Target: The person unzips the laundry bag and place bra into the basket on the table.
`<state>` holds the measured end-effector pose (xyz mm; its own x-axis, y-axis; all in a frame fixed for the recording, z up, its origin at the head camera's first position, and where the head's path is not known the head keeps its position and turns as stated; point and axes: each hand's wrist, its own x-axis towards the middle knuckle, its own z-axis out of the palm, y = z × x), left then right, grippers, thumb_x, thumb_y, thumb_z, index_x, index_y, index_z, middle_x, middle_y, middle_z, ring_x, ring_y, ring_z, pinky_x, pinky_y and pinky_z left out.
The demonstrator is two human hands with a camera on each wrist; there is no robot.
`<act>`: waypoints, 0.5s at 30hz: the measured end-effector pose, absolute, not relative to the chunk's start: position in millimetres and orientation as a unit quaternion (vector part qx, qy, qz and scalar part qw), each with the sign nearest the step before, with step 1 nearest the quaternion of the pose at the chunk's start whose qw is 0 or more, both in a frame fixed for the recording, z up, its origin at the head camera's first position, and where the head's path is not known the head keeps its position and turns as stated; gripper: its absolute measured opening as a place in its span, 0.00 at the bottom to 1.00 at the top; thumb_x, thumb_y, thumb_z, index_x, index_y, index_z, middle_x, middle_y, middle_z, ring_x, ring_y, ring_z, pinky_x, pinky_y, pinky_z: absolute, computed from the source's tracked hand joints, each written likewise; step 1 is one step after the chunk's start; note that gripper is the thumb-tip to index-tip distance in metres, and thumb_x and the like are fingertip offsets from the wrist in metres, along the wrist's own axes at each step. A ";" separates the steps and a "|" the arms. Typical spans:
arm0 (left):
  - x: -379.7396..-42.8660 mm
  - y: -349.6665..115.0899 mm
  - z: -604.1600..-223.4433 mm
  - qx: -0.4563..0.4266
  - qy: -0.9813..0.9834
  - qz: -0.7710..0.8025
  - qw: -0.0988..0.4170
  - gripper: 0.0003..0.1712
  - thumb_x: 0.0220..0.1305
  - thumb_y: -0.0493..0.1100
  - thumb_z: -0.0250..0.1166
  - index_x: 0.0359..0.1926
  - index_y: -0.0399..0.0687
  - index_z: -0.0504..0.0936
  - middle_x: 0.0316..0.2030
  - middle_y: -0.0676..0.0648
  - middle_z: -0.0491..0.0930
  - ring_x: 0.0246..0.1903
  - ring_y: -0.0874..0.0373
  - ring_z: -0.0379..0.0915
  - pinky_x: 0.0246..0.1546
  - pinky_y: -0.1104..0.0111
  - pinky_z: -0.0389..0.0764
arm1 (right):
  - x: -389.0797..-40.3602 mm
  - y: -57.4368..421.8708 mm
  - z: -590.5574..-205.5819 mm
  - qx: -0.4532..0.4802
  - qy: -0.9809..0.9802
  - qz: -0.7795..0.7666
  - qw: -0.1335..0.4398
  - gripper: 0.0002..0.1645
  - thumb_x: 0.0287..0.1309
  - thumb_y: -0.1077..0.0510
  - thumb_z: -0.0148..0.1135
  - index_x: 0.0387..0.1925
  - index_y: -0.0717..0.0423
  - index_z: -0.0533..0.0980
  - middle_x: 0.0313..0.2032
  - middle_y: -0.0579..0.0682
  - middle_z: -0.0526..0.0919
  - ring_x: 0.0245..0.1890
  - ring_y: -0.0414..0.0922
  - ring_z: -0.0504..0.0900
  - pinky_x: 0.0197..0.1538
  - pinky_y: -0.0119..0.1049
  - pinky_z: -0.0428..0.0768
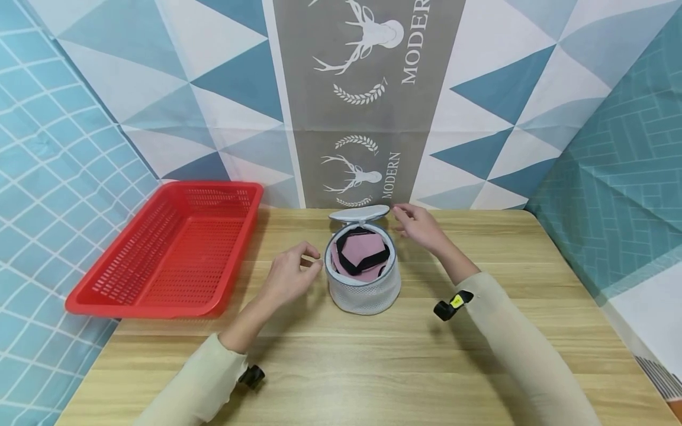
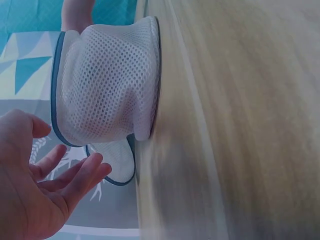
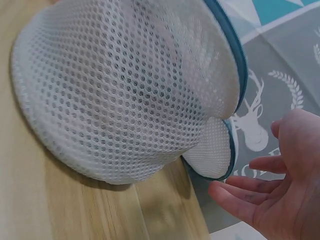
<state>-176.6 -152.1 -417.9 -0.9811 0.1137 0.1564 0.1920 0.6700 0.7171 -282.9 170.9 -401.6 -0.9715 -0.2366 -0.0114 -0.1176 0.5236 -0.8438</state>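
A round white mesh laundry bag (image 1: 364,299) with a dark blue zip rim stands upright on the table. Its lid (image 1: 359,213) is folded back behind it, toward the wall. Folded pink cloth (image 1: 364,247) with black bands lies inside, seen from above in the head view. To the left of the bag is my left hand (image 1: 292,273), fingers loosely bent and holding nothing, fingertips close to the rim. My right hand (image 1: 418,226) hovers at the back right, its fingertips beside the lid's right end, also with nothing in it. Both wrist views show the mesh side (image 2: 107,85) bulging slightly.
A red plastic basket (image 1: 183,260) with perforated sides sits at the left of the wooden table (image 1: 341,373). Behind the table rises a wall covering (image 1: 229,100) of blue, white and grey triangles. Black wrist cameras (image 1: 453,305) are strapped on both sleeves.
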 end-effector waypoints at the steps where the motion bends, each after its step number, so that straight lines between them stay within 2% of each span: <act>1: -177.3 -152.6 -416.8 -0.085 -0.913 -0.396 0.053 0.12 0.72 0.43 0.64 0.51 0.45 0.87 0.56 0.40 0.93 0.55 0.43 0.95 0.63 0.46 0.90 | -281.0 172.1 -401.4 -0.102 0.870 -0.478 0.063 0.39 0.92 0.43 0.42 0.85 0.65 0.63 0.76 0.75 0.75 0.70 0.72 0.85 0.71 0.63 0.86; 4: -178.9 -152.3 -414.3 -0.089 -0.915 -0.389 0.065 0.15 0.71 0.43 0.63 0.53 0.44 0.87 0.58 0.38 0.93 0.58 0.41 0.93 0.67 0.44 0.87 | -276.1 174.0 -400.8 -0.101 0.867 -0.483 0.066 0.39 0.91 0.42 0.43 0.84 0.65 0.65 0.76 0.74 0.75 0.70 0.72 0.85 0.71 0.64 0.86; 9: -179.6 -148.6 -411.0 -0.089 -0.911 -0.394 0.086 0.22 0.71 0.43 0.65 0.62 0.40 0.85 0.64 0.35 0.88 0.64 0.37 0.89 0.67 0.45 0.89 | -265.8 172.8 -399.9 -0.109 0.862 -0.493 0.049 0.38 0.91 0.42 0.44 0.83 0.66 0.67 0.76 0.74 0.76 0.70 0.72 0.85 0.69 0.64 0.88; 15: -183.6 -144.4 -405.6 -0.116 -0.913 -0.376 0.111 0.29 0.70 0.43 0.65 0.69 0.38 0.84 0.68 0.36 0.86 0.62 0.35 0.86 0.64 0.44 0.89 | -251.7 170.9 -394.6 -0.114 0.854 -0.507 0.011 0.35 0.91 0.43 0.44 0.80 0.63 0.72 0.74 0.70 0.80 0.68 0.72 0.86 0.64 0.61 0.90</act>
